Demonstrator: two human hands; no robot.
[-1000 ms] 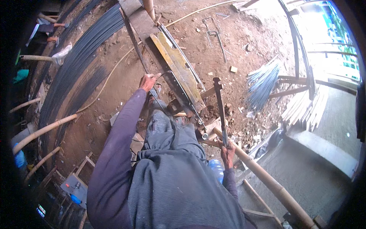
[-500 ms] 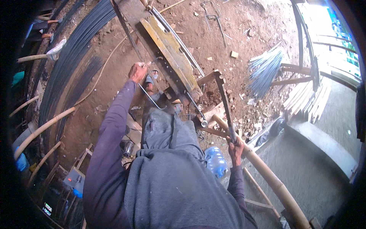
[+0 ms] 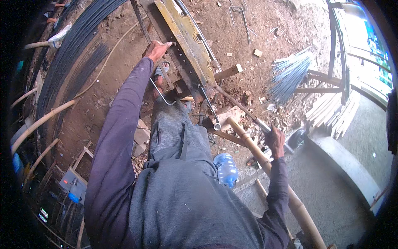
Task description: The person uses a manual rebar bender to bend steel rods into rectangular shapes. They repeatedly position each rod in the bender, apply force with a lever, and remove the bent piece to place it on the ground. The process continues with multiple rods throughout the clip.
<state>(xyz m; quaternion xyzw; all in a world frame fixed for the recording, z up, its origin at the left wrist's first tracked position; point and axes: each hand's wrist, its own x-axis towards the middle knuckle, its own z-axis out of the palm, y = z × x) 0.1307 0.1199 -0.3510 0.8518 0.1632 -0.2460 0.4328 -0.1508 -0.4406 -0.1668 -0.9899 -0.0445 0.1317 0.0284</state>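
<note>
My left hand [image 3: 156,51] is closed on a thin metal rod, at the left edge of a narrow dark metal bench [image 3: 182,62]. From below the hand the bent metal rod [image 3: 156,88] runs down and curls into a hook above my trousers. Off to the right, my right hand [image 3: 275,142] is wrapped round a long lever bar [image 3: 244,109]. This bar slants up and left to the near end of the bench. A worn yellow beam [image 3: 186,37] lies along the bench top. Where the rod passes under my left fingers is hidden.
Dark rods [image 3: 78,41] lie in a long bundle at left. A bamboo pole [image 3: 286,186] crosses below my right hand. A blue water jug [image 3: 226,169] stands near my legs. Cut rods [image 3: 292,70] and wooden strips [image 3: 333,110] are piled at right.
My left hand has moved forward along the bench with the rod. My right hand has moved right and forward, and the lever bar has swung from steep to slanting.
</note>
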